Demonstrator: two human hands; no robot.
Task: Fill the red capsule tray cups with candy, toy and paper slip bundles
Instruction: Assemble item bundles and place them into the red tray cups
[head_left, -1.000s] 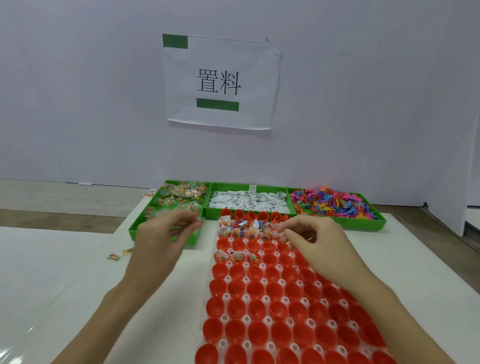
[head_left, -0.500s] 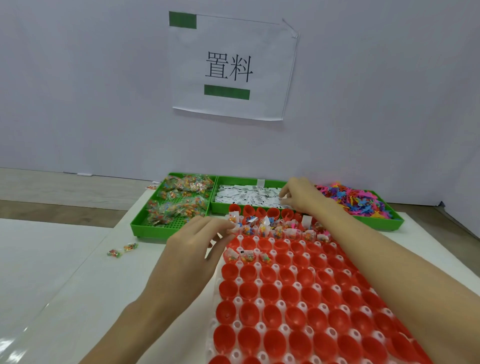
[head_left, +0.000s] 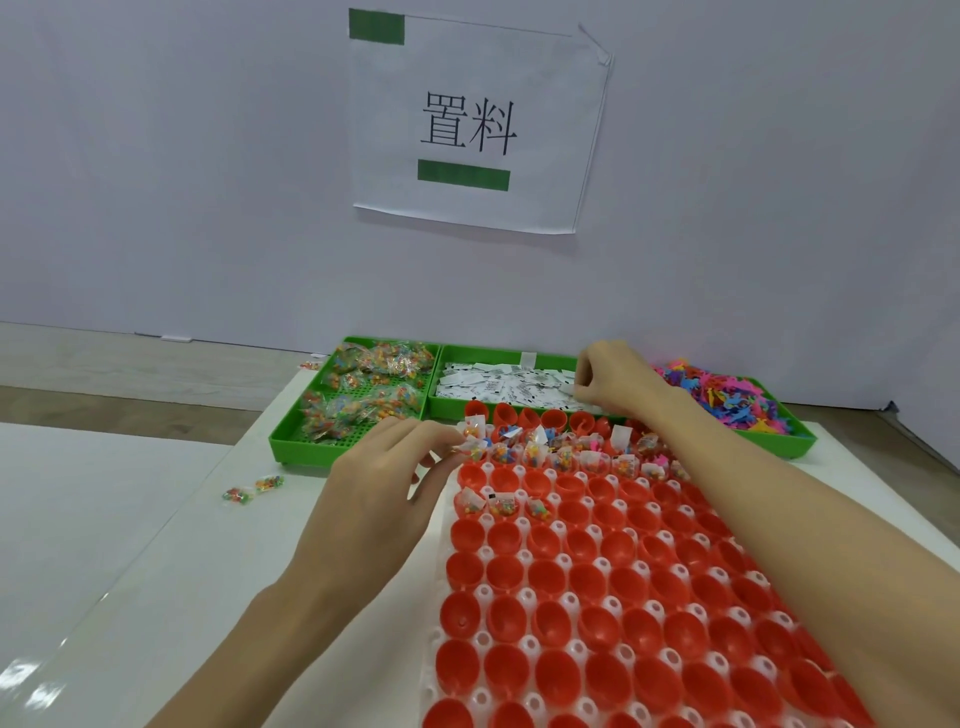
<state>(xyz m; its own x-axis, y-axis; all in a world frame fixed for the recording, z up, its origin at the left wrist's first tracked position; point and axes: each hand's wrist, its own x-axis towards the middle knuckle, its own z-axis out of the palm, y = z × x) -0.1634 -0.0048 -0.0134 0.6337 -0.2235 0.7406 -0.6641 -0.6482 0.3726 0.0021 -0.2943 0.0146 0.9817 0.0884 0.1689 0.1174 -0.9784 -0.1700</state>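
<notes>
Here the table (head_left: 156, 545) carries the red tray (head_left: 597, 597), the landmark for every place below. The tray is thin moulded plastic, probably light and apt to slide if nudged; most cups are bare, with filled cups only in rows near its far end. Beyond the far edge stand three green bins: candy bin (head_left: 358, 410) to the far left, slip bin (head_left: 509, 387) straight beyond, toy bin (head_left: 743, 400) to the far right. The right forearm lies across the tray's right half, so room to move is over the tray's left side and the bare table left of it. The right hand (head_left: 613, 379) reaches beyond the far edge into the slip bin, fingers curled as if pinching a slip; the slip itself cannot be made out. The left hand (head_left: 384, 488) rests at the tray's far left corner, fingertips together on a small packet (head_left: 470, 449). Slips are thin and light, likely best taken by an edge; candy packets look crinkly, soft and slippery. Two stray candies (head_left: 254, 488) lie well left of the tray.
</notes>
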